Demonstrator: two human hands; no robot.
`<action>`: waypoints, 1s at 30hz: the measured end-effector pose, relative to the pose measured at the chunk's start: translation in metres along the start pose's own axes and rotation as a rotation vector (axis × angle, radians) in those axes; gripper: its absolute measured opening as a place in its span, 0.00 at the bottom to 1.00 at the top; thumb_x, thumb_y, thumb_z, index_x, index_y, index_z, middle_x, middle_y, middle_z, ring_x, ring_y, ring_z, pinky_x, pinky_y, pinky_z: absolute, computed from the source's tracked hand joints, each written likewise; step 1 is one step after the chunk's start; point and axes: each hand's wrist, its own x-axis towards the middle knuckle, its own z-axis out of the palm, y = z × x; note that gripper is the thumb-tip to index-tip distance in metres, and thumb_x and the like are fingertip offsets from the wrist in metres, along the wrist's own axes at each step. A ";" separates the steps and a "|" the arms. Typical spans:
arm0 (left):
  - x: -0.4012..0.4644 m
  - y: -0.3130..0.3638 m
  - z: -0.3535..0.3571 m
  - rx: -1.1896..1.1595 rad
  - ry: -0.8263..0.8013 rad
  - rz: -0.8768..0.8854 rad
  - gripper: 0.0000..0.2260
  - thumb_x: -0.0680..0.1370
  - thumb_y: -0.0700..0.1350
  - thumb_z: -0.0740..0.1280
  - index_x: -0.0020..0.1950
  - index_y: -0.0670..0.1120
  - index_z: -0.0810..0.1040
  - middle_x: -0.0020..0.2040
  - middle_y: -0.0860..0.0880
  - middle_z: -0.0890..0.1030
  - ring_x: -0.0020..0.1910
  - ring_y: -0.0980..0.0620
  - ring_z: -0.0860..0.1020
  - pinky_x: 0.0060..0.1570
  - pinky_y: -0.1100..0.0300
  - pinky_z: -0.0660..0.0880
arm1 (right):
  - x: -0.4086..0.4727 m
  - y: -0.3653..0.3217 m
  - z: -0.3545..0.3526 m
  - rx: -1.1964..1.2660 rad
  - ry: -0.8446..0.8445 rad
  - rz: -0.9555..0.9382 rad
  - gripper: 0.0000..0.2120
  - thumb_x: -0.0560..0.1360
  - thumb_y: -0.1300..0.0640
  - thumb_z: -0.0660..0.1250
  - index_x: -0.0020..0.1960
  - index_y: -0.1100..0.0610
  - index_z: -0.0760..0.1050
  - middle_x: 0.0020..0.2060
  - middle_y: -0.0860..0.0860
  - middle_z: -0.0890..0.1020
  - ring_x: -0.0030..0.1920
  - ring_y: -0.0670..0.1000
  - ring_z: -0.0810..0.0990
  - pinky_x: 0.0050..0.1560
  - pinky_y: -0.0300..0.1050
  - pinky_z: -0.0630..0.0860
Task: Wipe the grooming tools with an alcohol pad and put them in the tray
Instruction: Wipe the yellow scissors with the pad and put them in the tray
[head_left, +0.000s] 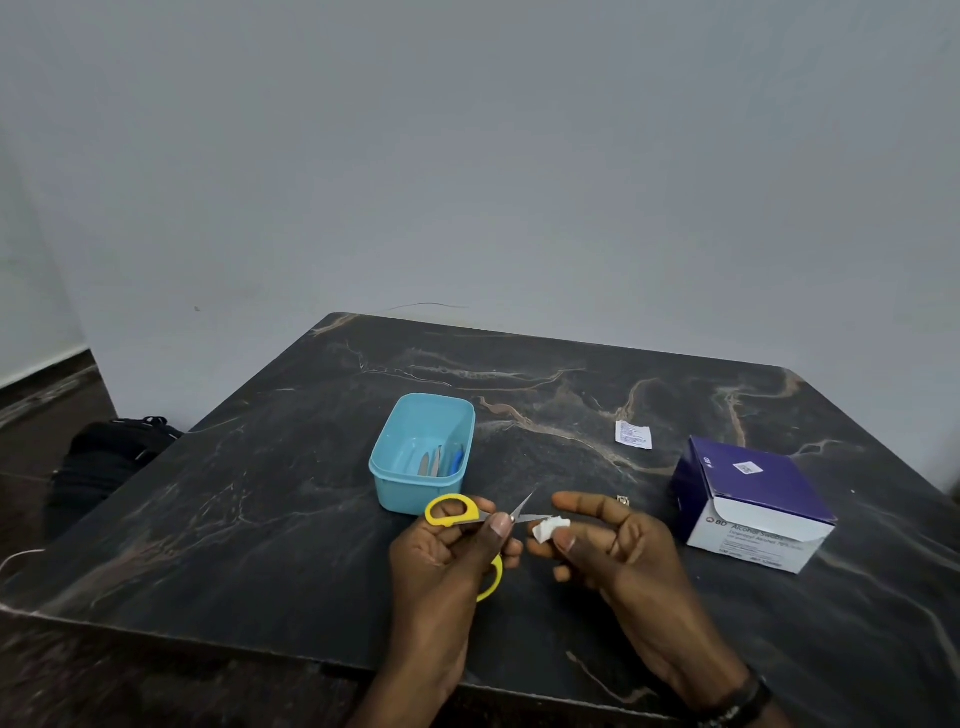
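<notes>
1. Two hands share the work above the dark marbled table (260, 493): the left hand (447, 561) grips the yellow-handled scissors (470, 514) by the handles, blades spread and pointing right, which exposes each blade edge for wiping.
2. The right hand (613, 545) pinches a folded white alcohol pad (548, 529) between thumb and fingers, touching the tip of the lower blade, probably mid-wipe.
3. Just behind the hands sits the blue tray (395, 488), close enough for an easy drop; several slim tools (439, 461) lie inside.
4. An alcohol swab box (753, 504) stands at right, within reach, an empty wrapper (634, 434) beyond it.
</notes>
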 end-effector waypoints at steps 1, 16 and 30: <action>0.000 0.000 0.000 0.013 -0.003 -0.001 0.04 0.71 0.31 0.70 0.44 0.38 0.80 0.34 0.42 0.83 0.32 0.46 0.81 0.34 0.57 0.80 | 0.000 0.001 0.000 0.003 -0.003 0.002 0.15 0.72 0.67 0.68 0.59 0.61 0.75 0.44 0.62 0.86 0.45 0.56 0.86 0.36 0.39 0.79; -0.002 -0.001 0.001 0.134 -0.079 0.005 0.06 0.70 0.31 0.72 0.46 0.36 0.79 0.37 0.37 0.84 0.36 0.42 0.84 0.37 0.55 0.82 | 0.002 0.001 -0.002 -0.001 -0.012 0.003 0.18 0.70 0.66 0.71 0.59 0.61 0.75 0.44 0.62 0.86 0.41 0.56 0.86 0.36 0.40 0.80; -0.002 -0.001 0.001 0.207 -0.105 0.033 0.05 0.70 0.31 0.73 0.43 0.35 0.80 0.35 0.38 0.84 0.35 0.41 0.84 0.37 0.54 0.82 | 0.002 -0.001 0.000 -0.029 0.045 -0.030 0.20 0.68 0.66 0.72 0.58 0.61 0.75 0.40 0.61 0.86 0.36 0.53 0.85 0.30 0.40 0.77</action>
